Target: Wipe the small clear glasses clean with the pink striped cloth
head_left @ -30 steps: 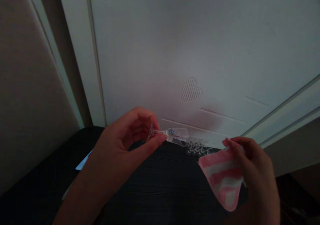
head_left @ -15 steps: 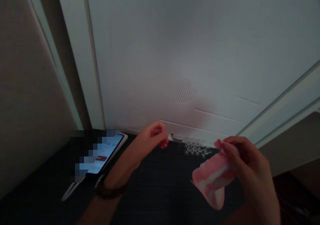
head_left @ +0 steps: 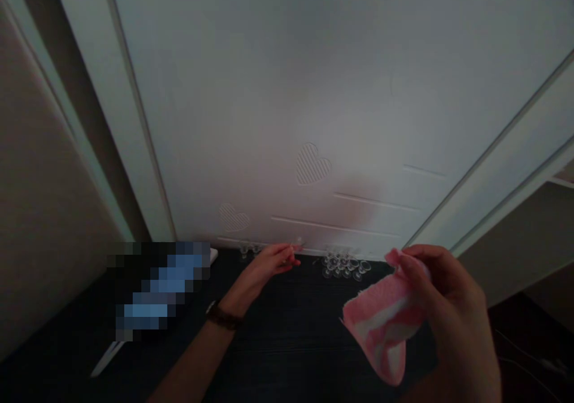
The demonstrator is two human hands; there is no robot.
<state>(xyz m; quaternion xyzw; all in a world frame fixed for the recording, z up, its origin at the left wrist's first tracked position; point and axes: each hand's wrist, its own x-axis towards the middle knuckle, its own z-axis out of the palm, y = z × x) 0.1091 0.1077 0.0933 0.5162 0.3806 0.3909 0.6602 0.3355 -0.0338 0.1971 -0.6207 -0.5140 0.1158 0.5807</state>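
Note:
My left hand [head_left: 277, 260] is closed at the foot of the white panel, its fingertips pinching a small clear goblet-shaped piece [head_left: 299, 243] that is hard to make out. Just to its right stands a cluster of several like clear pieces [head_left: 343, 263], with rings on top and round feet. A few more clear pieces [head_left: 250, 251] show behind the left wrist. On the right, my right hand [head_left: 448, 301] grips a pink and white striped cloth [head_left: 381, 325] by its upper corner. The cloth hangs down above the dark surface.
The white panel [head_left: 287, 92] with embossed hearts rises behind the dark tabletop [head_left: 287, 355]. A phone [head_left: 165, 286], mostly blurred out, lies at the left on a white stand [head_left: 105, 358]. White cords [head_left: 529, 361] run at the lower right.
My left hand has moved down and slightly left beside the clear pieces, while the view shifted to the right. The right hand still holds the cloth in nearly the same place.

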